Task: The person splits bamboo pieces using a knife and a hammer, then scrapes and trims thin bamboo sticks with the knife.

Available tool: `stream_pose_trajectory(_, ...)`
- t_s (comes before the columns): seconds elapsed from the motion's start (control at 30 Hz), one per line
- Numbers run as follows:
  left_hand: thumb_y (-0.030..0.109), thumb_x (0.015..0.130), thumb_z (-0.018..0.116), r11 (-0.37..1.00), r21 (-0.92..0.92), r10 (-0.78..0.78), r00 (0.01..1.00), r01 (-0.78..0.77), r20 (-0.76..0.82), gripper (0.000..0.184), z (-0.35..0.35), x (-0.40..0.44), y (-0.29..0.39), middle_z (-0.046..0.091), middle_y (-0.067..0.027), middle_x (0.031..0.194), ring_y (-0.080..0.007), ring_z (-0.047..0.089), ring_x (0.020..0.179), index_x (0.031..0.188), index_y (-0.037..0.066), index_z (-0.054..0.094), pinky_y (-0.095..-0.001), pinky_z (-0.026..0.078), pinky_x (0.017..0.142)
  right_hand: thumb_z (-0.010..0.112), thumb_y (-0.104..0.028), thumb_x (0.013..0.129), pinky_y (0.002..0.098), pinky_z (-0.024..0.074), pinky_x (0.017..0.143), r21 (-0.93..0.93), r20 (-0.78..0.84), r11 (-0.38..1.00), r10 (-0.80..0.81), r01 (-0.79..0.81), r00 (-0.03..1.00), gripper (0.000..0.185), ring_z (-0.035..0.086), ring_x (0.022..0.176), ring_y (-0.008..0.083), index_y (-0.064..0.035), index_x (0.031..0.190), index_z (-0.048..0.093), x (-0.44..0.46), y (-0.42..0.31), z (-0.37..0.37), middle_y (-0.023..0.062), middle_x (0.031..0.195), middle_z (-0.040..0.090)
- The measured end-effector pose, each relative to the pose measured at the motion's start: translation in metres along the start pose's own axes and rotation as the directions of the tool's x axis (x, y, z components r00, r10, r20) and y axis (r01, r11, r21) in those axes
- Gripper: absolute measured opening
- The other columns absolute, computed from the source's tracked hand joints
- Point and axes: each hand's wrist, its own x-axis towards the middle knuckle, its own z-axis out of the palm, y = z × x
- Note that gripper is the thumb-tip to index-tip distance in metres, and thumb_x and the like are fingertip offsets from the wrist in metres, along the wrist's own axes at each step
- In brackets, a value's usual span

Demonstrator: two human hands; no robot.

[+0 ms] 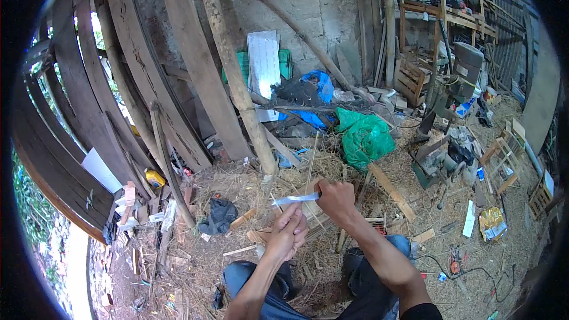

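My right hand (336,201) is wrapped round the dark handle of a knife (297,199). Its pale, shiny blade points left, level above my other hand. My left hand (288,231) is closed just under the blade, with the thumb tip up close to the metal; whether they touch I cannot tell. What the left fingers hold, if anything, is hidden. Thin straw-coloured strips show around both hands, but I cannot make out whether any is gripped. Both hands are in front of my bent knees, over a straw-strewn floor.
A green plastic sack (364,139) lies ahead, beside a wooden plank (391,192). A black plastic bag (219,216) and a yellow bottle (154,178) are on the left. Leaning boards (201,65) and a bamboo pole (234,71) stand ahead left. A gold packet (492,224) lies right.
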Motion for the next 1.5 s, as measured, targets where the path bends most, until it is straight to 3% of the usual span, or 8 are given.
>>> stream_pose_trajectory(0.2, 0.019, 0.099, 0.039, 0.999, 0.001, -0.033, 0.998, 0.033, 0.046, 0.041, -0.009, -0.010, 0.005, 0.030, 0.0036, 0.067, -0.0037, 0.023, 0.048, 0.139, 0.017, 0.035, -0.0175, 0.019, 0.041, 0.065, -0.018, 0.071, 0.0416, 0.0477, 0.051, -0.084, 0.051, 0.984, 0.164, -0.159, 0.985, 0.009, 0.062, 0.057, 0.0286, -0.0098, 0.072, 0.066, 0.011, 0.018, -0.005, 0.0098, 0.063, 0.062)
stream_pose_trajectory(0.3, 0.019, 0.099, 0.039, 0.997, 0.025, -0.080, 0.995, 0.079, 0.053, 0.041, -0.014, -0.013, 0.007, 0.029, 0.0036, 0.067, -0.0041, 0.023, 0.049, 0.140, 0.017, 0.035, -0.0170, 0.020, 0.041, 0.063, -0.019, 0.073, 0.0468, 0.0476, 0.066, -0.081, 0.065, 0.961, 0.270, -0.264, 0.961, 0.013, 0.060, 0.078, 0.0333, -0.0067, 0.072, 0.068, 0.018, 0.023, -0.016, 0.0175, 0.074, 0.063)
stream_pose_trajectory(0.47, 0.019, 0.099, 0.039, 0.995, -0.002, -0.100, 0.993, 0.100, 0.057, 0.040, -0.027, -0.011, 0.006, 0.029, 0.0036, 0.068, -0.0042, 0.023, 0.050, 0.139, 0.017, 0.036, -0.0167, 0.021, 0.041, 0.062, -0.022, 0.074, 0.0429, 0.0515, 0.060, -0.240, 0.104, 0.940, 0.272, -0.241, 0.957, 0.018, 0.064, 0.067, 0.0361, -0.0064, 0.077, 0.070, 0.030, 0.030, -0.018, 0.0194, 0.068, 0.064)
stream_pose_trajectory(0.63, 0.019, 0.098, 0.040, 0.993, -0.028, -0.115, 0.989, 0.118, 0.093, 0.040, -0.036, -0.013, 0.006, 0.031, 0.0041, 0.070, -0.0044, 0.024, 0.051, 0.138, 0.018, 0.037, -0.0173, 0.022, 0.040, 0.062, -0.022, 0.076, 0.0437, 0.0507, 0.059, -0.223, -0.061, 0.817, 0.533, -0.532, 0.844, 0.018, 0.062, 0.061, 0.0388, -0.0055, 0.077, 0.069, 0.042, 0.088, 0.001, 0.0210, 0.070, 0.064)
stream_pose_trajectory(0.8, 0.019, 0.098, 0.042, 0.994, -0.107, -0.041, 0.999, 0.040, -0.012, 0.040, -0.035, 0.001, 0.007, 0.034, 0.0035, 0.072, -0.0045, 0.024, 0.051, 0.137, 0.017, 0.038, -0.0175, 0.022, 0.040, 0.063, -0.017, 0.073, 0.0420, 0.0514, 0.059, 0.236, 0.044, 0.971, 0.038, -0.047, 0.998, 0.012, 0.063, 0.063, 0.0330, -0.0088, 0.079, 0.069, 0.019, 0.022, 0.010, 0.0141, 0.067, 0.064)
stream_pose_trajectory(0.87, 0.019, 0.097, 0.042, 0.991, -0.131, -0.016, 0.999, 0.012, -0.029, 0.039, -0.036, 0.006, 0.002, 0.035, 0.0031, 0.073, -0.0046, 0.024, 0.051, 0.137, 0.017, 0.039, -0.0175, 0.022, 0.040, 0.063, -0.015, 0.071, 0.0421, 0.0509, 0.056, 0.150, 0.123, 0.971, -0.208, 0.189, 0.970, 0.008, 0.063, 0.060, 0.0325, -0.0095, 0.076, 0.067, 0.010, -0.011, 0.005, 0.0138, 0.063, 0.063)
stream_pose_trajectory(0.97, 0.020, 0.097, 0.043, 0.984, -0.177, 0.017, 1.000, -0.022, -0.026, 0.036, -0.035, 0.007, -0.008, 0.035, 0.0025, 0.075, -0.0042, 0.027, 0.051, 0.133, 0.015, 0.042, -0.0173, 0.022, 0.041, 0.060, -0.015, 0.072, 0.0425, 0.0507, 0.054, 0.005, 0.252, 0.988, -0.154, 0.157, 0.955, 0.007, 0.063, 0.058, 0.0322, -0.0094, 0.070, 0.064, 0.005, -0.026, 0.014, 0.0144, 0.062, 0.063)
stream_pose_trajectory(1.5, 0.016, 0.098, 0.042, 0.982, -0.173, -0.091, 0.993, 0.077, -0.074, 0.040, -0.026, 0.008, 0.001, 0.038, 0.0016, 0.078, -0.0037, 0.026, 0.049, 0.137, 0.021, 0.041, -0.0159, 0.020, 0.039, 0.055, -0.018, 0.077, 0.0436, 0.0517, 0.059, -0.215, 0.189, 0.963, 0.202, -0.161, 0.961, 0.017, 0.065, 0.064, 0.0338, -0.0106, 0.072, 0.069, 0.042, 0.031, 0.011, 0.0170, 0.069, 0.064)
